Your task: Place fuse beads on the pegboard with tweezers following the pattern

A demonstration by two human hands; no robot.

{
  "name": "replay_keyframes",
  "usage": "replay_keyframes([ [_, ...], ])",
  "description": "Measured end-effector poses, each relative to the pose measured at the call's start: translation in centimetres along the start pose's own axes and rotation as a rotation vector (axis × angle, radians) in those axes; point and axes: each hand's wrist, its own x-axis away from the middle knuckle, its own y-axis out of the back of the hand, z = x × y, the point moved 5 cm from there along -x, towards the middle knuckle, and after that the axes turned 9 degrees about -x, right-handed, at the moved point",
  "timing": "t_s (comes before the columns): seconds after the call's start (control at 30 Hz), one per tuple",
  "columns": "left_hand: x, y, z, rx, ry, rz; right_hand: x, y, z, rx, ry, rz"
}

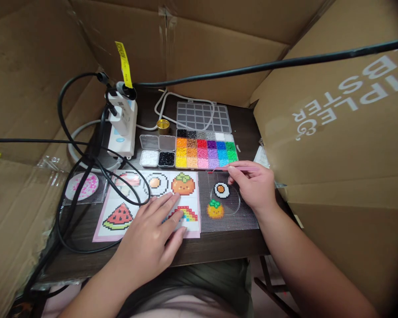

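Observation:
My left hand (155,232) lies with fingers spread on the pattern sheet (137,234), over part of the rainbow picture. Between the fingers of my right hand (254,183) is a pair of pink tweezers (243,168), its tip pointing left at the front edge of the bead box (202,154). Below that hand lies a clear pegboard (245,221) with a bead fried egg (222,190) and a bead persimmon (215,209) on it. A clear round ring or dish edge (239,203) partly surrounds them.
Small boxes of white beads (149,158) and black beads (166,159) stand beside a gold cup (163,126). Black cables (61,212) loop over the sheet from a power strip (122,128). A dish of pink beads (82,186) lies left. Cardboard walls (219,39) enclose the table.

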Motion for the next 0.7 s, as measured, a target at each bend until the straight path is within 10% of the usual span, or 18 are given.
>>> replay_keyframes([
  [0.7,0.04,0.03,-0.03,0.012,0.001,0.013,-0.04,0.00,-0.11,0.021,0.012,-0.007],
])
